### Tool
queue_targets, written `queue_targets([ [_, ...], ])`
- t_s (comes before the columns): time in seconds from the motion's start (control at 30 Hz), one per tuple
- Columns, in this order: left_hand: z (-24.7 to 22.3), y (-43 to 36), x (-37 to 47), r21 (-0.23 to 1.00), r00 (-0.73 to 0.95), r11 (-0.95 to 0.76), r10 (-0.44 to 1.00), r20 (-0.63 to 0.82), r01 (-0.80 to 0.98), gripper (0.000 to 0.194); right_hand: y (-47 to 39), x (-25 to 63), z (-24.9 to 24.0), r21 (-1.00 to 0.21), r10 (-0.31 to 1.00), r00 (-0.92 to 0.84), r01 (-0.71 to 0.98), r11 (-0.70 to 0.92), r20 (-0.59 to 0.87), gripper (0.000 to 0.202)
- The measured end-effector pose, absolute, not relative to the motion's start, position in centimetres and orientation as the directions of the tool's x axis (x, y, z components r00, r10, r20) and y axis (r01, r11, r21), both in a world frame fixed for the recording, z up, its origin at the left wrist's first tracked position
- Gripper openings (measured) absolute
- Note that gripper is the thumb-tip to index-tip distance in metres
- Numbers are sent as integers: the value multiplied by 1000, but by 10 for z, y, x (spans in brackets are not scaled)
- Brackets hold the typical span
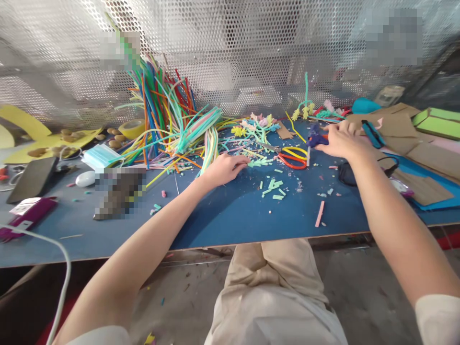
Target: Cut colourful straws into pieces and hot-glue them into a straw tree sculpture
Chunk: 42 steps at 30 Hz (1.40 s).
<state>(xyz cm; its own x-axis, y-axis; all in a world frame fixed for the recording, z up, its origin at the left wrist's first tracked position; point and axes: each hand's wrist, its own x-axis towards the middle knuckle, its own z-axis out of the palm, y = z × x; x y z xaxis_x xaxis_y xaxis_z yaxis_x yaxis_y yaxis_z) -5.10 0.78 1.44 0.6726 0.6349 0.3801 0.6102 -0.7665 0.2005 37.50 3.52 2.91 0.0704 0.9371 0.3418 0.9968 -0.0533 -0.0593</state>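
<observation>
My left hand (225,170) is closed above the blue table, its fingertips pinching the end of a pale green leafy sprig (261,163) of fuzzy stems. My right hand (343,139) is closed around a dark blue glue gun (316,136), partly covered by the fingers. Scissors with red and yellow handles (293,165) lie between the hands, close to the glue gun. Short pale green cut pieces (275,186) are scattered in front of the sprig. Finished-looking pink, yellow and green sprigs (260,123) are heaped behind it.
A big bundle of coloured pipe cleaners (161,105) stands at back left, against a perforated metal panel (251,48). A phone (34,179), a face mask (101,156) and a white mouse (85,179) lie left. Cardboard pieces (431,153) and a black pouch (348,173) lie right. A white cable (66,268) hangs over the front edge.
</observation>
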Motion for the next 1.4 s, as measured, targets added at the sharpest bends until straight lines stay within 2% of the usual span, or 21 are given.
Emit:
queue_targets([
  [0.07,15,8,-51,201,674,-766,636,377,611,29,38,377,27,-98,941,50,995,-18,334,67],
  [0.13,14,8,-51,203,672,-763,639,373,613,30,37,366,28,-171,919,-108,968,184,379,53],
  [0.2,14,8,-50,205,673,-762,642,368,614,30,33,344,30,-242,852,-316,865,439,417,44],
  [0.27,13,9,-50,205,676,-763,640,364,613,30,27,319,30,-327,779,-538,709,625,323,38],
  [0.33,13,9,-51,204,679,-765,638,363,611,30,21,296,27,-366,699,-674,604,708,238,36],
  [0.5,13,10,-51,192,682,-766,637,360,614,30,19,274,15,-330,644,-751,577,747,143,30],
  [0.57,12,11,-52,185,685,-768,634,359,613,30,19,276,14,-359,655,-737,573,736,166,28],
  [0.73,10,13,-53,157,709,-790,605,362,593,30,9,278,22,-498,775,-598,618,608,205,24],
  [0.93,11,11,-52,147,727,-801,592,349,581,30,-1,267,26,-515,764,-516,566,644,388,32],
  [1.17,10,10,-51,147,728,-806,583,361,573,31,-1,264,18,-552,764,-514,534,640,390,28],
  [1.4,11,11,-53,117,738,-808,578,349,578,32,3,263,13,-487,725,-542,538,688,425,28],
])
